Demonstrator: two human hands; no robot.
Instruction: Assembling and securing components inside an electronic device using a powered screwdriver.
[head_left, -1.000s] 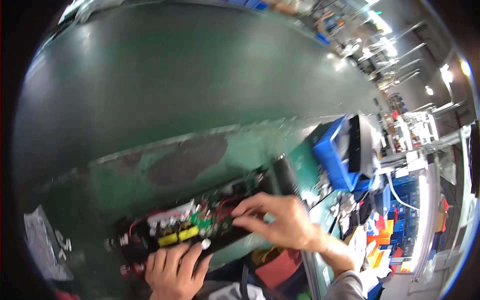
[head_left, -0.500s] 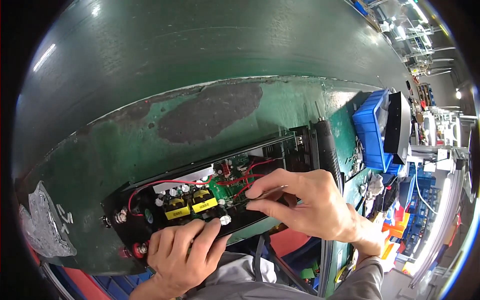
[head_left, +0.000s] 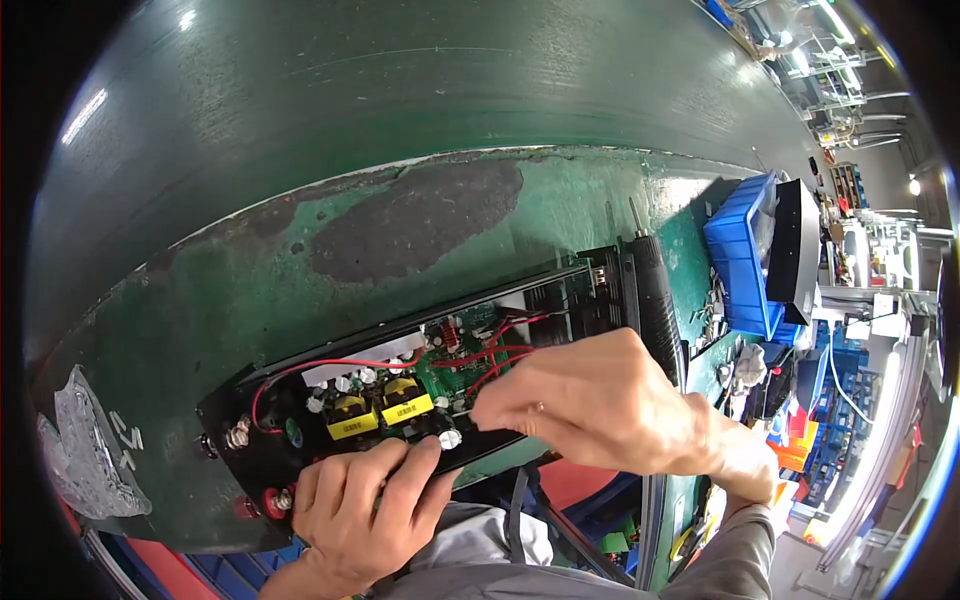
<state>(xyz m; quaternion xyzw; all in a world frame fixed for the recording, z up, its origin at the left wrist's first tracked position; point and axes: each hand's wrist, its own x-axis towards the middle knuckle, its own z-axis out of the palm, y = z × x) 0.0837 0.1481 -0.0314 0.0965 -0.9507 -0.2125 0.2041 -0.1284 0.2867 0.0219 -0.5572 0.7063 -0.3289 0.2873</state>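
A long black metal case (head_left: 225,420) lies on the green bench, its top off. Inside show a green circuit board (head_left: 462,372), two yellow-wrapped transformers (head_left: 405,405), white-topped round capacitors (head_left: 450,439) and red wires (head_left: 335,363). My left hand (head_left: 375,510) grips the case's near wall, fingers curled over the edge beside the transformers. My right hand (head_left: 600,405) is pinched closed over the board, around a thin metal tool. Only a short tip of this tool (head_left: 461,413) pokes out near a capacitor; the fingers hide the rest, so its exact kind is unclear.
Past the case's right end lies a black-handled screwdriver (head_left: 652,290). Farther right stands a blue bin (head_left: 738,255) with a black panel (head_left: 793,250) against it. At left are a clear plastic bag (head_left: 85,455) and several small white pieces (head_left: 127,432).
My right hand has moved a little left and turned over, bringing the tool's tip down toward the capacitors. The left hand stays put on the case.
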